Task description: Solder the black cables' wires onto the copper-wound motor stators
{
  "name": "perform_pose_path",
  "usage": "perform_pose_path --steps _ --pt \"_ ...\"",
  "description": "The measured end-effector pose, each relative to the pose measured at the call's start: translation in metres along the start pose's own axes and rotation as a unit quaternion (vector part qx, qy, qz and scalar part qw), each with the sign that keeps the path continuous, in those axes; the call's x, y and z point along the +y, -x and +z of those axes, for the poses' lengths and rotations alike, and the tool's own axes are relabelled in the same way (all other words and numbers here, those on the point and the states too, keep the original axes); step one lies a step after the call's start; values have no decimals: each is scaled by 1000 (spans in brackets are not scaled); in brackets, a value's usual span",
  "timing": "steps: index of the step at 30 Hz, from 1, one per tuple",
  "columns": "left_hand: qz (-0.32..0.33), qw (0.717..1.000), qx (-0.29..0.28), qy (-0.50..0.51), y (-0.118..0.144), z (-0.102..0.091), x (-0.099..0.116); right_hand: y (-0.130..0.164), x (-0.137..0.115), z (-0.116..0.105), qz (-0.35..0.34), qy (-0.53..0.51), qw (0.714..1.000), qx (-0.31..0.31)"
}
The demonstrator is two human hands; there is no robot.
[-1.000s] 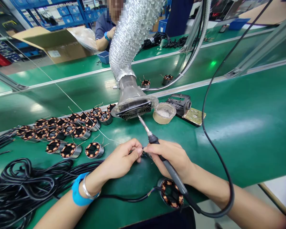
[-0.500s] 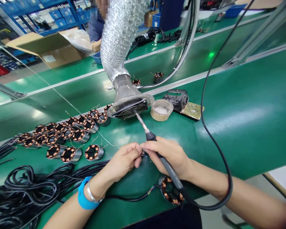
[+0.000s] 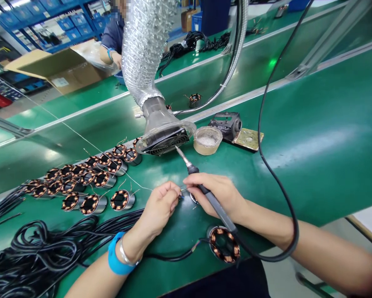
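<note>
My right hand is closed around a soldering iron, whose tip points up and away, close under the fume extractor's round mouth. My left hand pinches a thin silvery solder wire that runs in from the upper left. Something small and blue shows at its fingertips, too small to make out. The two hands are close together but apart. Partly hidden behind my right fingers is a round metal part. Below my right hand stands a copper-wound motor stator with a black cable leading to it.
Several stators stand in rows at the left. Coiled black cables lie in front of them. A fume extractor, a round solder pot and an iron stand are at the back. Across the bench a co-worker's arm shows.
My hands have moved slightly apart, uncovering the round metal part by my right fingers. The whole view has shifted a little. The co-worker's hand has come into sight by the box.
</note>
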State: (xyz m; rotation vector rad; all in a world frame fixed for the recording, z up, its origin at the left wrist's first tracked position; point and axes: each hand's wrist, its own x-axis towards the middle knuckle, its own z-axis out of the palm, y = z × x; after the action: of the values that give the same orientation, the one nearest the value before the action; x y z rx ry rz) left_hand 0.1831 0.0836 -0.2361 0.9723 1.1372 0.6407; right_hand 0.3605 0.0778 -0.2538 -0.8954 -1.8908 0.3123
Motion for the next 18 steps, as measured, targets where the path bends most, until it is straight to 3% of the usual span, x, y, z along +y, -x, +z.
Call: perform_pose_path --steps 4,8,13,18 --pt "16 999 29 -19 -1 3 -2 0 1 2 -46 30 998 20" --pt "21 998 49 -45 0 4 -1 1 -4 -10 -32 9 999 29" --pt "12 996 60 -58 3 7 0 9 -16 -39 91 -80 992 22" --pt "8 996 63 -55 4 9 0 26 -13 -44 179 -161 966 98"
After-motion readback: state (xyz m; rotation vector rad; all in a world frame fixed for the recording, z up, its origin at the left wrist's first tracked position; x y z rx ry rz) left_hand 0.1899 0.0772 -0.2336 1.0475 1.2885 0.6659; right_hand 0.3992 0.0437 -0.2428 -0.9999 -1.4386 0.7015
